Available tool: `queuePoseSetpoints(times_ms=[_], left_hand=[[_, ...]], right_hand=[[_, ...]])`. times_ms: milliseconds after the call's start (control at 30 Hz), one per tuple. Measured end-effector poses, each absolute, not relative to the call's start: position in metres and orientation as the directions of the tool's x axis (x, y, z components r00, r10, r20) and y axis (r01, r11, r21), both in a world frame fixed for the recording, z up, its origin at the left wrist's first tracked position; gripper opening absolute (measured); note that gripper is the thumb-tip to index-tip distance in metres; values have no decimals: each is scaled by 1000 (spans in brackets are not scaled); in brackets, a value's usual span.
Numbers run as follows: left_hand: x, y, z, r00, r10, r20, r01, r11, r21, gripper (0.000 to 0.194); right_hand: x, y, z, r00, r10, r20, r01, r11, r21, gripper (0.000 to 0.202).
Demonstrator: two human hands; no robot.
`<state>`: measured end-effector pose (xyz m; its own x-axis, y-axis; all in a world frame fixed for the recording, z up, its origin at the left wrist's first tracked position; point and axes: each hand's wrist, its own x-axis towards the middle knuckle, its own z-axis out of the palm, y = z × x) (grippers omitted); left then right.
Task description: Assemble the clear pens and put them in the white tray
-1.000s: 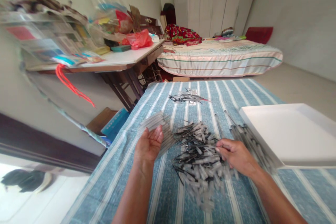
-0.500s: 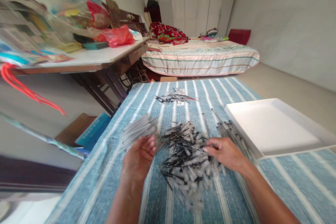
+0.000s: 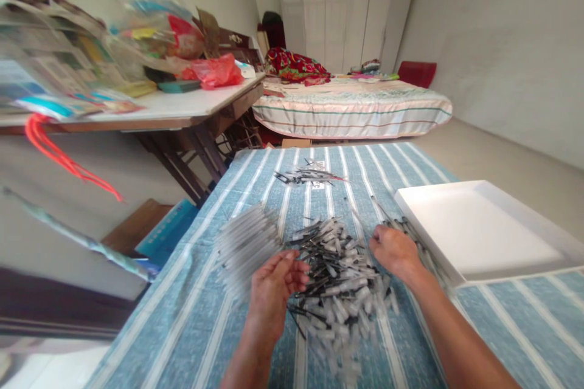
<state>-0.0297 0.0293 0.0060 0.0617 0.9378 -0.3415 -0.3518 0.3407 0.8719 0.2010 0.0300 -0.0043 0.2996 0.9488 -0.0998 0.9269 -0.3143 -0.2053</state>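
Observation:
A heap of small black and translucent white plastic pieces (image 3: 337,282) lies on the blue striped cloth. My left hand (image 3: 280,276) is at the heap's left edge, fingers curled and thumb near the index finger; anything in that pinch is too small to name. Beside it, a row of clear thin tubes (image 3: 249,243) lies side by side, partly blurred. My right hand (image 3: 396,249) is closed at the heap's upper right, its fingertips hidden, over a band of thin dark-tipped rods (image 3: 429,255) along the box.
At the right stands a shallow white box (image 3: 493,231). Farther back on the cloth lies a small group of dark thin pieces (image 3: 310,175) over a printed label. A side table (image 3: 182,110) with bags is at the left, a bed (image 3: 356,112) beyond.
My left hand has moved right, from the clear tubes to the heap. My right hand has shifted slightly right and away from the heap, towards the rods. The view has tilted a little.

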Motion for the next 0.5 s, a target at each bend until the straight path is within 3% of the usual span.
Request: queuePoseSetpoints(times_ms=[100, 200, 367, 500], left_hand=[[-16, 21, 11, 104, 942, -320, -327, 336, 883, 31], [-1, 12, 20, 177, 940, -290, -469, 340, 815, 33], [10, 7, 40, 189, 956, -225, -684, 292, 668, 18], [15, 8, 49, 198, 968, -155, -729, 251, 637, 14]], right_hand=[[184, 8, 8, 151, 988, -23, 863, -143, -485, 16], [156, -17, 17, -29, 1000, -7, 621, 13, -783, 15], [127, -36, 29, -67, 997, 28, 382, 52, -923, 12], [119, -35, 35, -194, 978, -74, 236, -26, -971, 30]])
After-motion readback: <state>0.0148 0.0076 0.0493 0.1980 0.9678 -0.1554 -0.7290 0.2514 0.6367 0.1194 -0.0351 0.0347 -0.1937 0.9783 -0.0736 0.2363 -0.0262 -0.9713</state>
